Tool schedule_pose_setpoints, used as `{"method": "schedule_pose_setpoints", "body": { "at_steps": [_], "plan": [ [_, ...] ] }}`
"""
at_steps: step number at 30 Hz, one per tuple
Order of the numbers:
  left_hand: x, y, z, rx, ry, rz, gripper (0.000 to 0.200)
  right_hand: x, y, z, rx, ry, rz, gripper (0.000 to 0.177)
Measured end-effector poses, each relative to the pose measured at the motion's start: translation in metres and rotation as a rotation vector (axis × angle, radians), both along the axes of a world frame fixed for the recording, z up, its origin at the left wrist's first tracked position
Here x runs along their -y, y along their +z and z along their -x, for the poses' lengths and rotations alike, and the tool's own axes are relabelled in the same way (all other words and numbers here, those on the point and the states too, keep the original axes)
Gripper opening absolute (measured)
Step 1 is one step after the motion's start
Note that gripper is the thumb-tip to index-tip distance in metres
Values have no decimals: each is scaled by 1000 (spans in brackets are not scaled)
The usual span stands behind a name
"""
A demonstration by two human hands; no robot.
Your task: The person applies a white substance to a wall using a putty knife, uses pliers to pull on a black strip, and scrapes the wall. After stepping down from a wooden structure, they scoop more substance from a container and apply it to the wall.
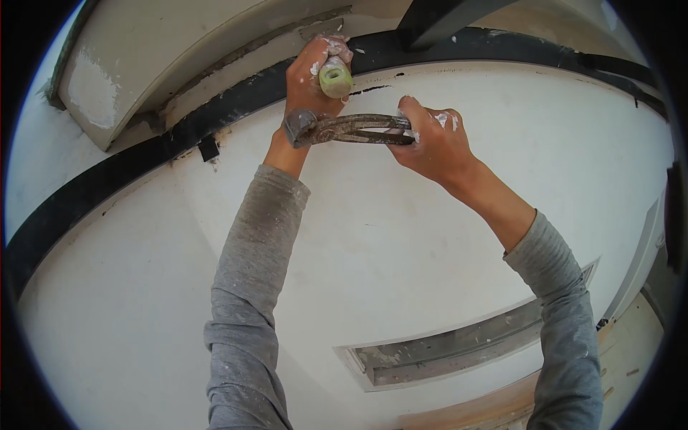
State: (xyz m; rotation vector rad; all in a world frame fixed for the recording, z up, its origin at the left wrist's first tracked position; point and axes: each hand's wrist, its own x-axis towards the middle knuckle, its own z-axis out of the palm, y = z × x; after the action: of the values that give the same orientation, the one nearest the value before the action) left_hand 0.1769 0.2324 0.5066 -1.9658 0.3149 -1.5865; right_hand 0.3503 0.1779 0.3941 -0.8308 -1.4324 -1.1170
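My left hand (307,82) is closed around a scraper, its pale green handle end (335,79) pointing toward me. Beyond the fist, the grey blade (322,29) lies at the crevice along the cream panel. White filler is smeared on the fingers. My right hand (437,140) grips a pair of worn metal pincers (351,130) by the handles. The pincers' rounded head (299,129) points left and overlaps my left wrist in this view.
A black metal bar (236,107) curves across the top, with a black post (430,25) joining it. Behind my arms stretches a white wall (373,244) with a recessed slot (444,351) low down. The cream panel (172,43) has a white patch.
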Motion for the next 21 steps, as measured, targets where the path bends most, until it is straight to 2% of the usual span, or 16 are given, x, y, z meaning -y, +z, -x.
{"method": "schedule_pose_setpoints", "body": {
  "at_steps": [1, 2, 5, 7, 8, 9, 11, 13, 15, 19, 21],
  "plan": [
    [-2, -1, -1, -31, -31, 119, 18, -3, 0, -1, -20, 8, -21, 38],
    [-3, 3, -5, 0, 11, -147, 20, -2, -2, -3, -29, 7, -8, 38],
    [0, 5, -5, 7, 18, -142, 21, 1, 6, -5, 46, -97, 29, 33],
    [3, 4, 0, 9, 24, -122, 22, 5, -4, -4, 50, 34, -10, 34],
    [5, 4, 0, 3, 25, -101, 22, -1, -1, -4, 103, 110, -200, 35],
    [6, 1, -2, -8, 23, -70, 22, -6, 3, -7, 98, 112, -195, 35],
    [3, -3, -7, 14, 27, -84, 22, -10, 6, -9, 33, -179, -39, 37],
    [-1, 1, -4, -7, -12, 30, 22, -4, 0, -6, 63, -98, -96, 38],
    [9, 0, -3, 22, 35, -13, 21, 2, -7, -7, 133, 49, -115, 40],
    [0, -4, -4, 7, 18, -42, 26, -1, 5, -3, 44, -130, -39, 36],
    [-1, 2, -3, -1, -27, 209, 11, 5, 1, 0, 23, -84, 4, 36]
  ]
}}
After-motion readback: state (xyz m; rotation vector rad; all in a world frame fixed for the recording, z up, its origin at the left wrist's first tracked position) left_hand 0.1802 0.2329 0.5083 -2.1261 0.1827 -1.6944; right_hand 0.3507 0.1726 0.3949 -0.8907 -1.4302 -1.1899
